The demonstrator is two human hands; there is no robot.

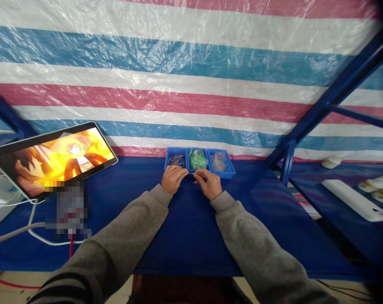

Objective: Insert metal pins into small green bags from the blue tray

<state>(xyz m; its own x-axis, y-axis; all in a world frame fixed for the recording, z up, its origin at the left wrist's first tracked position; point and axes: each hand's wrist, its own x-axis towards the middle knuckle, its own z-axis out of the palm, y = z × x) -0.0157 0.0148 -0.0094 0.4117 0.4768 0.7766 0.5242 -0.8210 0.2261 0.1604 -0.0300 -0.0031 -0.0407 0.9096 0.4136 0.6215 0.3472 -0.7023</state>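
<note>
My left hand (174, 179) and my right hand (210, 184) are close together over the table, just in front of three small blue bins. A thin, light metal-looking piece (191, 173) spans the gap between my fingertips, and both hands pinch it. Its exact kind is too small to make out. Another thin bit shows under my right fingers. Behind my left hand, the left bin (167, 155) holds many slim metal pieces (177, 161). Green pieces (198, 159) fill the middle bin, partly hidden by my hands. The right bin (226, 174) contains clear plastic (218, 161).
A tablet (64, 158) playing a cartoon leans at the left, near a blurred-out object (71, 207) and white cables (36, 228). Striped plastic sheeting (185, 97) hangs behind the blue table (191, 245). A blue frame post (305, 122) and a white long object (356, 200) are at right.
</note>
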